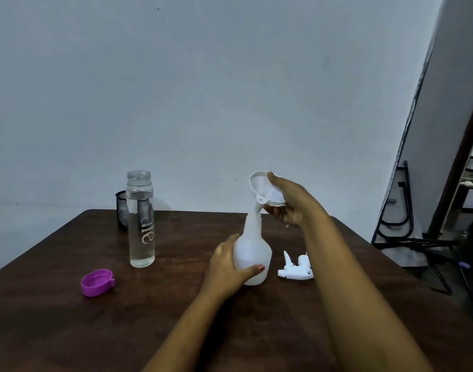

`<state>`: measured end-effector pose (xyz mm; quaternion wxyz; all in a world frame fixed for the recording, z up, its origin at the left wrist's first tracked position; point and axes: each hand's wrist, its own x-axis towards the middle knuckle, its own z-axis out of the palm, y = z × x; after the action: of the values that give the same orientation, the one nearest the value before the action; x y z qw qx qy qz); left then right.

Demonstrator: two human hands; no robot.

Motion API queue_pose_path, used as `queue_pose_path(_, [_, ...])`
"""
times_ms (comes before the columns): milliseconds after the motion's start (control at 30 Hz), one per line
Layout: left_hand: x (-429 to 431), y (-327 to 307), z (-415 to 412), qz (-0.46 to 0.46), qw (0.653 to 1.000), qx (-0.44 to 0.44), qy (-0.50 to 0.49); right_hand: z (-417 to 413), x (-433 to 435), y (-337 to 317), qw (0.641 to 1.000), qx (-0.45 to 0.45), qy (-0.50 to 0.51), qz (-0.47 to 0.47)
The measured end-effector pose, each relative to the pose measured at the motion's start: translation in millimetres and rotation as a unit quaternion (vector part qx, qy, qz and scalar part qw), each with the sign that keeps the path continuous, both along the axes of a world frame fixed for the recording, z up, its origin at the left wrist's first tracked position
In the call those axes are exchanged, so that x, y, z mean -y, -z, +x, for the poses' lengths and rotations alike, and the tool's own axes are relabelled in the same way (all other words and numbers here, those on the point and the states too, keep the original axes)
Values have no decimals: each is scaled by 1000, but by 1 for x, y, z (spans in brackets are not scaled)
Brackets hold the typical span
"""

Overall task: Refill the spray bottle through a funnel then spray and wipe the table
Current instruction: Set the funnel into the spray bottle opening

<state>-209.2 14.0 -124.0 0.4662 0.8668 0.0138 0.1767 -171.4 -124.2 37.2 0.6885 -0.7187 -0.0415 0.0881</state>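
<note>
A white spray bottle (254, 251) stands upright and headless near the middle of the dark wooden table (69, 331). My left hand (227, 269) grips its body from the left, thumb across the front. My right hand (289, 202) holds a white funnel (262, 189) by its rim, tilted left, with the spout tip at the bottle's neck. The white trigger spray head (295, 268) lies on the table just right of the bottle. A tall clear water bottle (140, 224), open and nearly full, stands to the left.
A purple cap (97, 282) lies upside down in front of the water bottle. A black mesh cup (121, 209) sits behind it by the wall. Black metal frames (407, 224) lean past the table's right edge.
</note>
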Motion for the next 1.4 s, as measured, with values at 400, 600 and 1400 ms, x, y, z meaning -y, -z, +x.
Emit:
queue_pose_path(400, [-2, -1, 4, -28, 999, 25, 17, 12, -6, 11, 991, -36, -103, -74])
queue_pose_path(600, [-14, -7, -3, 2, 1000, -10, 17, 8, -9, 24, 987, -53, -146, 31])
queue_pose_path(1400, [-81, -8, -46, -25, 999, -38, 7, -31, -77, 76, 974, 160, -160, 23])
